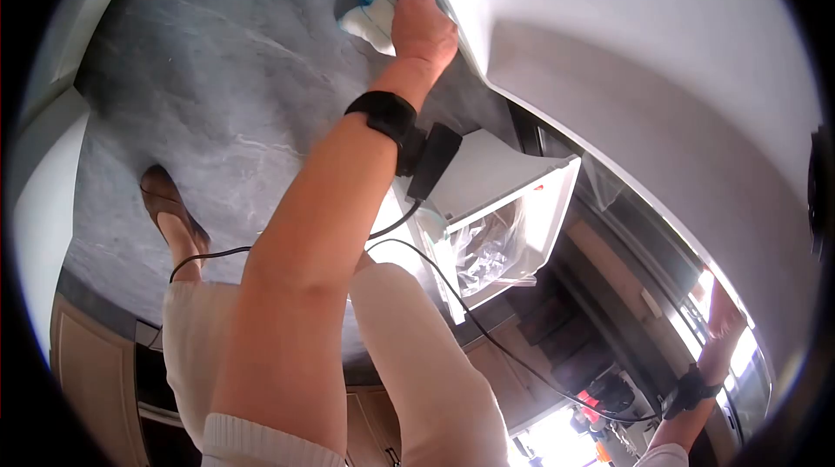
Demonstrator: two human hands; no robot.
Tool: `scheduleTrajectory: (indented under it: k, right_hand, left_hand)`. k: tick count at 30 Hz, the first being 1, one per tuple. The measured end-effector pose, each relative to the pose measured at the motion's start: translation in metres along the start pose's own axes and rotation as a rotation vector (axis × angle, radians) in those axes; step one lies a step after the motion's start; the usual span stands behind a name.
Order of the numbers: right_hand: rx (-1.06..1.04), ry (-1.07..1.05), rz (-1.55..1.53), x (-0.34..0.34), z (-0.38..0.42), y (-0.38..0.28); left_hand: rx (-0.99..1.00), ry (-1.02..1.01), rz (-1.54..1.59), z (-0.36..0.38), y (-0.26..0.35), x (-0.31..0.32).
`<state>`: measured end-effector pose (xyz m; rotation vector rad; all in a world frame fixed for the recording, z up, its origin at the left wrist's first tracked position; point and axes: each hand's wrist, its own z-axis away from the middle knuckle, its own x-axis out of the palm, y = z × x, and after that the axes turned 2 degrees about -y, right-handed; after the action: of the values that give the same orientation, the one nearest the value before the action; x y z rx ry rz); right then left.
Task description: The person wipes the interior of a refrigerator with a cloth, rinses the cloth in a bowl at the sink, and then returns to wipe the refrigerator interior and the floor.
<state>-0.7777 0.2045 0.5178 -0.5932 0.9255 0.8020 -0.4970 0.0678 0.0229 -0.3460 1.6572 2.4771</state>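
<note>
Left hand [424, 28] bunched around a blue-edged white cloth [372, 22], over the grey floor [235, 76], right beside the edge of a white door [626, 50]. Right hand [725, 317] up at the door's far edge; glare there, so can't tell if it grips or just rests. White bin [483, 173] below the left wrist, clear plastic bag [491, 254] inside. Black straps on both wrists, black cable [474, 319] across the legs.
</note>
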Motion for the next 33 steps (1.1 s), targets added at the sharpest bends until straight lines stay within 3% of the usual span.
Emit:
scheduleTrajectory:
  k: [3, 7, 8, 10, 13, 15, 16, 17, 19, 20, 23, 26, 28, 33]
  right_hand:
    - [0.036, -0.048, 0.141, -0.009, 0.022, 0.002]
    - [0.028, -0.095, 0.271, -0.013, 0.031, 0.003]
    - [0.041, -0.026, 0.201, -0.004, 0.028, -0.005]
    - [0.071, 0.183, -0.006, 0.019, 0.018, -0.023]
    - [0.000, 0.181, -0.102, 0.032, 0.003, -0.032]
    - [-0.010, 0.158, -0.127, 0.037, 0.005, -0.035]
    - [-0.008, 0.151, -0.131, 0.040, 0.008, -0.036]
    - [-0.007, 0.140, -0.128, 0.041, 0.013, -0.036]
    - [0.002, 0.116, -0.105, 0.042, 0.026, -0.034]
    - [0.009, 0.107, -0.091, 0.040, 0.036, -0.032]
    - [0.039, 0.076, -0.051, 0.041, 0.061, -0.031]
    - [0.040, 0.065, -0.042, 0.044, 0.072, -0.032]
    - [0.039, 0.056, -0.041, 0.048, 0.077, -0.034]
    - [0.027, 0.056, -0.045, 0.057, 0.088, -0.040]
  left_hand:
    - [-0.024, -0.043, -0.132, 0.029, 0.014, -0.007]
    - [0.202, -0.578, -0.543, 0.072, 0.004, -0.011]
    - [0.205, -0.577, -0.546, 0.082, 0.004, -0.014]
    - [0.104, -0.758, -0.504, 0.101, 0.003, -0.022]
    - [-0.017, -0.770, -0.419, 0.105, -0.011, -0.043]
    - [-0.074, -0.621, -0.310, 0.097, -0.028, -0.056]
    - [-0.230, -0.506, -0.115, 0.093, -0.023, -0.063]
    - [-0.083, -0.472, -0.054, 0.087, -0.036, -0.060]
    - [-0.101, -0.329, 0.147, 0.088, -0.026, -0.050]
    - [-0.139, -0.351, 0.244, 0.087, -0.014, -0.044]
    - [-0.173, -0.207, 0.215, 0.107, 0.018, -0.023]
    - [-0.169, -0.219, 0.188, 0.142, 0.022, -0.022]
    - [0.058, -0.162, 0.064, 0.164, 0.019, -0.017]
    - [0.243, -0.039, -0.067, 0.143, 0.033, -0.037]
